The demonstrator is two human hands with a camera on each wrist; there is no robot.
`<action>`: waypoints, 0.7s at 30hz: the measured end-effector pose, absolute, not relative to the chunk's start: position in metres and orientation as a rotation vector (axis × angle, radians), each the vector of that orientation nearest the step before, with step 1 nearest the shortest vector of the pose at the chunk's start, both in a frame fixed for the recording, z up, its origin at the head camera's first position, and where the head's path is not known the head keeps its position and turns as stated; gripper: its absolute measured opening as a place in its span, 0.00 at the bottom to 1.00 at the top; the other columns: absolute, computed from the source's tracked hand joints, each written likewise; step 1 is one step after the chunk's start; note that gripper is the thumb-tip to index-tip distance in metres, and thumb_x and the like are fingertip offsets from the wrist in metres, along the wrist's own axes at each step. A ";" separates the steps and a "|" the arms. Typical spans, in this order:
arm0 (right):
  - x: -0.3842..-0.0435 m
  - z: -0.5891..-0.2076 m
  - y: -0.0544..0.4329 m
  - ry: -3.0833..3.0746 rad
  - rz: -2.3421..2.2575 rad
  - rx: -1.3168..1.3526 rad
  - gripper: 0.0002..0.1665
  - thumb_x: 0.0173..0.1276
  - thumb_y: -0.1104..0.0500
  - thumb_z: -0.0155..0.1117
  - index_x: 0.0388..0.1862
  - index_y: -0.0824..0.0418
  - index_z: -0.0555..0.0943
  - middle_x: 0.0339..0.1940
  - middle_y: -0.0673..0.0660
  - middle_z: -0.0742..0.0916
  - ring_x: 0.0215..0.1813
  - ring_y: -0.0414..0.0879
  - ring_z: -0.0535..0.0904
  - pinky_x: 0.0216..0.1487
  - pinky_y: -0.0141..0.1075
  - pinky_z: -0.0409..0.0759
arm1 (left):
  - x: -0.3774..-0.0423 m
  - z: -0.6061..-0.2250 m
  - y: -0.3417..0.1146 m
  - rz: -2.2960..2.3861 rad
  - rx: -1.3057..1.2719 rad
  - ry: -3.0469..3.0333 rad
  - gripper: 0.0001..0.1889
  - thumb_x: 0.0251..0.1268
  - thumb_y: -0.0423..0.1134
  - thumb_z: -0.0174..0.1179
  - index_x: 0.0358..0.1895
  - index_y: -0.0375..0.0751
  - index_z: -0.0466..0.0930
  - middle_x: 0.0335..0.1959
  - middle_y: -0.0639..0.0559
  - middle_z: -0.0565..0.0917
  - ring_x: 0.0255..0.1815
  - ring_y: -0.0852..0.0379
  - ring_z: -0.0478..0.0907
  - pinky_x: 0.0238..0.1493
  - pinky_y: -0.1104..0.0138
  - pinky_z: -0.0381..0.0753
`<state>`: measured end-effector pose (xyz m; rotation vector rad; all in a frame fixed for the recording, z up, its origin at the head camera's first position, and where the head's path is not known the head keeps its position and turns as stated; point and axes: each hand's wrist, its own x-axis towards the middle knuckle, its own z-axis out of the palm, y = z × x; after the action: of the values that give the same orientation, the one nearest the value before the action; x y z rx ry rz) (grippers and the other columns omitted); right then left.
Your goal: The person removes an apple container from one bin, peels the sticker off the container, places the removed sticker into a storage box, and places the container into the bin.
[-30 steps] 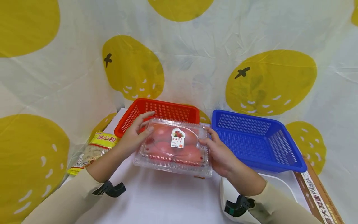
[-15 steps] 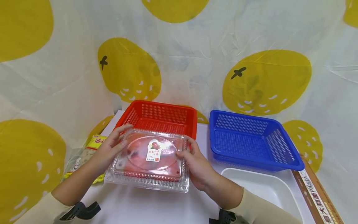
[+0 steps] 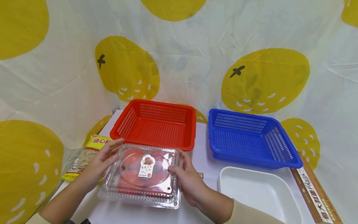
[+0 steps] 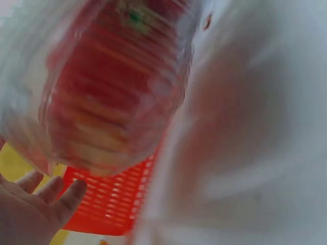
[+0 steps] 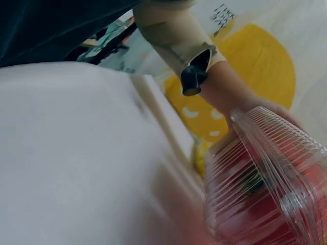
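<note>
Both hands hold a clear plastic clamshell box of apples (image 3: 130,180) just in front of the red basket. Red fruit and a white sticker show through its ridged lid. My left hand (image 3: 96,169) holds the left side, thumb at the lid's edge and fingers reaching past the far corner. In the left wrist view those fingers (image 4: 66,201) look nearly straight beside the box (image 4: 102,102). My right hand (image 3: 193,183) grips the right side, thumb on top; its other fingers are mostly hidden. The right wrist view shows the box (image 5: 245,204) raised above the table.
The red basket (image 3: 162,130) stands behind the box, the blue basket (image 3: 237,143) to its right. A white tray (image 3: 257,193) lies in front of the blue basket. A bag of macaroni (image 3: 90,155) lies at left, a long pasta box (image 3: 316,193) at the right edge.
Both hands have brought the box of apples left and nearer to me, away from over the red basket. The red basket's inside now shows almost whole.
</note>
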<state>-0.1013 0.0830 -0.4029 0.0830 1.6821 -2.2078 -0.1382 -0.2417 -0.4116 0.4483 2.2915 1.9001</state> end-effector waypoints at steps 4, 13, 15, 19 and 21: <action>-0.103 -0.417 0.082 1.689 -2.218 0.105 0.44 0.74 0.62 0.62 0.82 0.46 0.55 0.64 0.64 0.78 0.50 0.51 0.86 0.46 0.41 0.87 | -0.139 -0.428 -0.235 1.889 0.438 2.308 0.26 0.87 0.40 0.51 0.82 0.47 0.63 0.80 0.45 0.66 0.78 0.50 0.63 0.70 0.51 0.74; -0.106 -0.439 0.082 1.773 -2.180 0.154 0.47 0.72 0.62 0.64 0.84 0.50 0.53 0.71 0.67 0.73 0.56 0.53 0.83 0.50 0.42 0.85 | -0.141 -0.442 -0.229 1.851 0.378 2.325 0.26 0.85 0.40 0.54 0.79 0.42 0.64 0.79 0.38 0.67 0.79 0.33 0.60 0.72 0.36 0.66; -0.105 -0.443 0.084 1.799 -2.157 0.148 0.48 0.73 0.62 0.65 0.85 0.52 0.51 0.72 0.67 0.73 0.58 0.53 0.82 0.52 0.41 0.85 | -0.142 -0.444 -0.228 1.846 0.381 2.320 0.26 0.85 0.39 0.55 0.79 0.41 0.65 0.79 0.36 0.67 0.79 0.31 0.60 0.72 0.33 0.65; -0.104 -0.446 0.087 1.821 -2.125 0.117 0.48 0.74 0.62 0.65 0.85 0.53 0.50 0.70 0.68 0.73 0.56 0.51 0.83 0.52 0.40 0.85 | -0.144 -0.447 -0.227 1.841 0.364 2.300 0.26 0.84 0.40 0.56 0.79 0.44 0.65 0.80 0.38 0.66 0.80 0.30 0.58 0.72 0.27 0.62; -0.102 -0.446 0.087 1.813 -2.117 0.106 0.48 0.75 0.61 0.65 0.85 0.52 0.50 0.69 0.68 0.73 0.54 0.51 0.84 0.51 0.40 0.86 | -0.143 -0.449 -0.227 1.836 0.341 2.295 0.26 0.83 0.41 0.57 0.79 0.46 0.66 0.80 0.39 0.65 0.81 0.31 0.57 0.72 0.28 0.63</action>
<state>-0.1025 0.0874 -0.4457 0.1060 1.8134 -2.1175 -0.1430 -0.2267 -0.4489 0.3407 2.2951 1.8365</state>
